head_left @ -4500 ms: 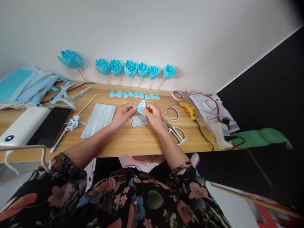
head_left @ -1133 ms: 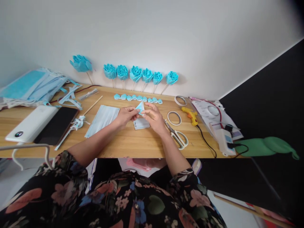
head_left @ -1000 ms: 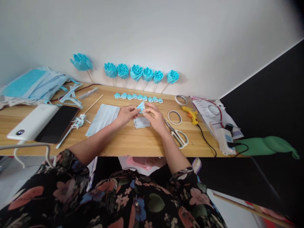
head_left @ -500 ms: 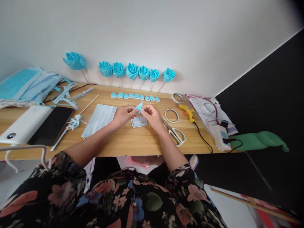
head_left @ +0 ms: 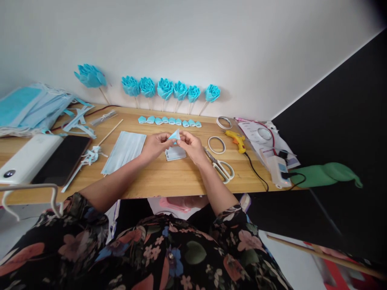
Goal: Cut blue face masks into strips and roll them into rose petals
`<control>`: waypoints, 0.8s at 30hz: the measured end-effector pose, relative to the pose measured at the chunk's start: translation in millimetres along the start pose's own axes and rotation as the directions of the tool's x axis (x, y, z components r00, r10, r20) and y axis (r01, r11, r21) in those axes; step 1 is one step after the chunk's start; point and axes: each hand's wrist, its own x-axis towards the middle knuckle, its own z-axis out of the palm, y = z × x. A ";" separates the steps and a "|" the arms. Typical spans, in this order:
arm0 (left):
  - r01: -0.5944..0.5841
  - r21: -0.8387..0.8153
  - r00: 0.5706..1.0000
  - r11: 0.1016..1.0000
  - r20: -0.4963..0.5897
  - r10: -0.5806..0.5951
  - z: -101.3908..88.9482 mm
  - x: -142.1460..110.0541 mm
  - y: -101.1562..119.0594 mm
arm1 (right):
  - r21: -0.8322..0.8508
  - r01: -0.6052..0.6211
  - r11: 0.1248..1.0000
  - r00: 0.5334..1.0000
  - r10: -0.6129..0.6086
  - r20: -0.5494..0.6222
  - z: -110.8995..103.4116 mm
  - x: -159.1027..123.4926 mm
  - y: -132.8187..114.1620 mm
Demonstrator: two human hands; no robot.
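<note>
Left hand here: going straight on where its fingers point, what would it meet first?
Beyond the folded blue piece in its grip, the left hand would probably meet the right hand first, its fingers being at the piece's other side; exact depth is unclear.

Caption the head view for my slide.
Left hand and right hand pinch a folded blue piece in front of blue flowers.

Soft light, faint shadows on the wall (head_left: 242, 52); edges stretched, top-right corner dark
</note>
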 end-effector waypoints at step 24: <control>0.119 -0.092 0.969 0.989 0.226 -0.096 -1.9 -1.1 0.9 | -0.375 0.318 0.871 0.940 -0.341 0.006 -2.3 -11.4 -23.1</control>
